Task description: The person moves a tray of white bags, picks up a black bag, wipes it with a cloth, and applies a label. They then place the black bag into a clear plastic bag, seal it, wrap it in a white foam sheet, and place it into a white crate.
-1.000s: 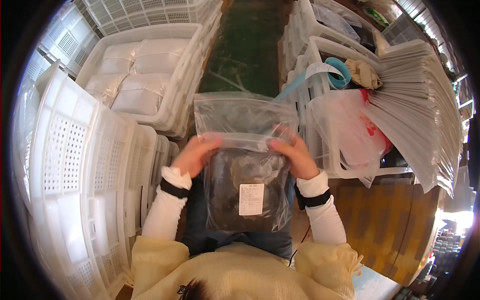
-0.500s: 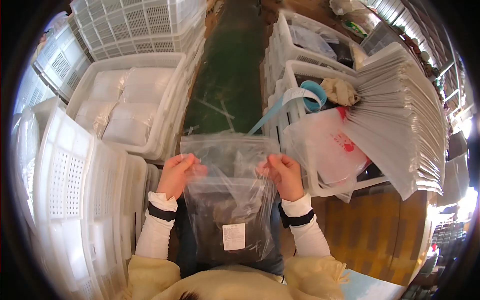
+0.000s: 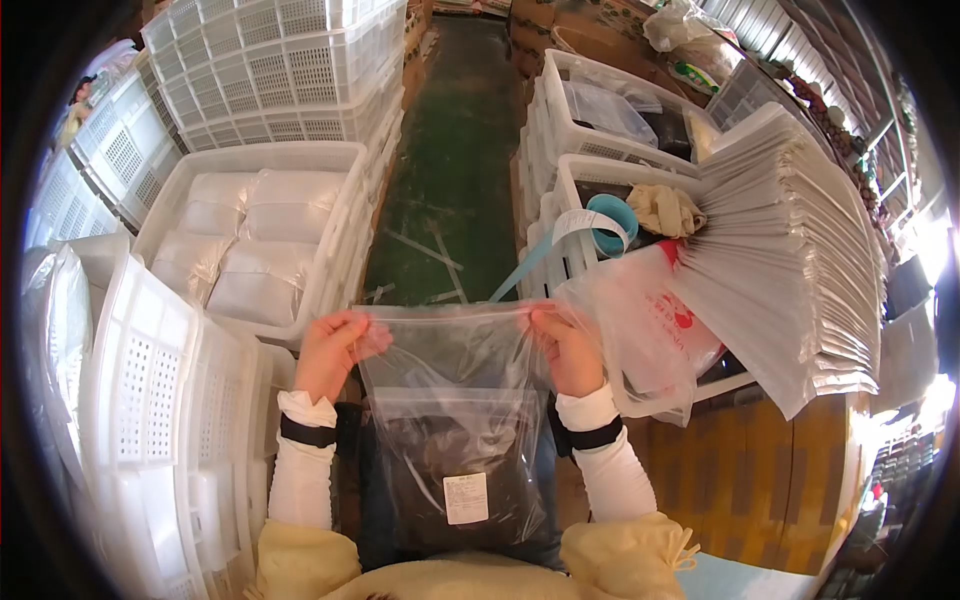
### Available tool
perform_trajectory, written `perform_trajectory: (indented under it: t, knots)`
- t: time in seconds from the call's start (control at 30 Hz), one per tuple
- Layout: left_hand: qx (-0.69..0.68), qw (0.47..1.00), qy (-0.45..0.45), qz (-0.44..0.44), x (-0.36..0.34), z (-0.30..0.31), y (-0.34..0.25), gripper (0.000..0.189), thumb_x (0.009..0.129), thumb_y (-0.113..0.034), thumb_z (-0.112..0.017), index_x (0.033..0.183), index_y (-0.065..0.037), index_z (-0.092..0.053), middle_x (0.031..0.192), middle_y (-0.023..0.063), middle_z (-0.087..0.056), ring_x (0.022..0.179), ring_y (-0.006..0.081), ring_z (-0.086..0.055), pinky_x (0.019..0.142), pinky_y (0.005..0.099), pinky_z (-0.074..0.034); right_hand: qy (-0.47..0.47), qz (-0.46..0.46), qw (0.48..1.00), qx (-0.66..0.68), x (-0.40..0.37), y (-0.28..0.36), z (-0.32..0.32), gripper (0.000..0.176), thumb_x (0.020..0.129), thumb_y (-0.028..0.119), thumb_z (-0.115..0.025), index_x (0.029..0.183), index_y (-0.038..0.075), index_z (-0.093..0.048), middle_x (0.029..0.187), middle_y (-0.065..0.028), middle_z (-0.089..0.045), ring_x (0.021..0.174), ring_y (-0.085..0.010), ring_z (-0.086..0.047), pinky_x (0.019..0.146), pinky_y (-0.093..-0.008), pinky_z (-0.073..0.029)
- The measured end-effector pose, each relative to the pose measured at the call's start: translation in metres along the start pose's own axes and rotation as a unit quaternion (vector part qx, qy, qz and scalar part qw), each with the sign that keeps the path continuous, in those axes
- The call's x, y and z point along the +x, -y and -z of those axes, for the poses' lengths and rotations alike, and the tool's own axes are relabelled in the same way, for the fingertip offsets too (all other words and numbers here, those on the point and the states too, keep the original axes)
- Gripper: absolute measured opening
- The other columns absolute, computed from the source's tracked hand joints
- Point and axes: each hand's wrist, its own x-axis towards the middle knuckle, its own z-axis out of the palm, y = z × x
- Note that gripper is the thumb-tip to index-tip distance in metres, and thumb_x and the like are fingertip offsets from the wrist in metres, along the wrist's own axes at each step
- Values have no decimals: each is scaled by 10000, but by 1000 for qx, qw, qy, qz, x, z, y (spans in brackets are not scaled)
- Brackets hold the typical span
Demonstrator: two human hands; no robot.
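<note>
A clear plastic bag (image 3: 450, 350) is stretched between my two hands above my lap. My left hand (image 3: 340, 350) pinches its upper left corner, and my right hand (image 3: 567, 350) pinches the upper right corner. Inside its lower part lies a dark package (image 3: 425, 490) with a white printed label (image 3: 466, 498). A seam line crosses the bag at the package's top edge. Near my right hand hangs a white plastic bag with red print (image 3: 665, 310).
On the left, a white crate (image 3: 350, 180) holds wrapped white packs (image 3: 258, 280); more crates (image 3: 150, 390) stand nearby. At right are crates, a blue tape roll (image 3: 612, 225), a beige cloth (image 3: 665, 210) and a fanned stack of white sheets (image 3: 800, 260). Green floor (image 3: 440, 180) runs between.
Both hands have moved from the bag's sides to its top corners and lie slightly farther apart. The bag's top edge is now pulled straighter. The view has tilted up a little.
</note>
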Motion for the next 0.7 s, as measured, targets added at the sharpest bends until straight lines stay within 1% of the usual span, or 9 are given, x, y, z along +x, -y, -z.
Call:
perform_trajectory:
  t: [0.17, 0.27, 0.3, 0.37, 0.4, 0.43, 0.5, 0.63, 0.7]
  knots:
    - [73, 996, -43, 11, -3, 10, -6, 121, 848, -94, -603, 890, 17, -582, 829, 125, -644, 733, 198, -647, 694, 304, -532, -24, 19, 999, -32, -2, -2, 1, 248, 823, 37, -593, 1046, -58, -543, 1051, -152, -579, 979, -230, -572, 870, -322, -468]
    - [68, 997, -39, -27, -6, 9, -3, 83, 840, -85, -608, 843, -5, -587, 769, 96, -643, 713, 171, -641, 653, 279, -514, -26, 151, 975, -164, -5, -14, -2, 363, 830, 71, -595, 1147, -70, -488, 1176, -186, -524, 1092, -302, -517, 932, -378, -409]
    - [77, 995, -40, -47, -6, 10, -1, 77, 837, -79, -609, 836, -6, -588, 761, 94, -643, 709, 171, -641, 648, 271, -508, -23, 230, 920, -315, -11, -14, -9, 398, 831, 88, -597, 1173, -68, -468, 1202, -200, -504, 1121, -319, -495, 953, -394, -382]
    - [93, 992, -45, -74, -6, 6, -2, 72, 831, -72, -613, 827, -5, -589, 753, 94, -645, 702, 169, -641, 640, 257, -497, -19, 367, 725, -583, -33, -1, -38, 469, 832, 121, -602, 1225, -64, -428, 1255, -228, -464, 1179, -353, -449, 993, -426, -326]
    - [99, 991, -51, -79, -9, -1, -4, 73, 830, -71, -614, 825, -3, -589, 753, 96, -647, 698, 168, -641, 638, 252, -492, 25, 381, 693, -612, -42, 12, -56, 458, 803, 136, -617, 1200, -38, -467, 1245, -236, -474, 1191, -396, -428, 1024, -460, -278]
    - [106, 989, -56, -84, -11, -3, -6, 74, 828, -70, -616, 823, -1, -590, 753, 97, -648, 694, 167, -641, 636, 246, -488, 76, 384, 688, -611, -39, 16, -67, 438, 793, 139, -623, 1175, -31, -492, 1213, -218, -503, 1166, -382, -452, 1016, -459, -288]
    - [94, 992, -35, -82, -8, 2, -3, 85, 824, -75, -623, 846, 1, -593, 765, 99, -653, 683, 166, -640, 634, 243, -482, 177, 384, 675, -604, -25, 20, -90, 398, 773, 147, -633, 1125, -17, -542, 1147, -184, -562, 1115, -355, -499, 1001, -457, -307]
    - [113, 990, -14, -86, -12, 0, -11, 97, 823, -69, -619, 880, 7, -600, 773, 88, -653, 697, 160, -635, 659, 249, -483, 316, 108, 725, -602, 23, 5, -136, 258, 664, 195, -690, 843, 12, -659, 788, -118, -653, 768, -270, -625, 772, -379, -463]
    - [122, 989, -5, -82, -16, 2, -13, 100, 820, -55, -615, 891, 14, -601, 787, 81, -650, 722, 149, -629, 675, 250, -483, 389, 42, 718, -577, 44, -5, -145, 241, 647, 202, -692, 791, 11, -663, 736, -120, -643, 703, -247, -621, 685, -341, -475]
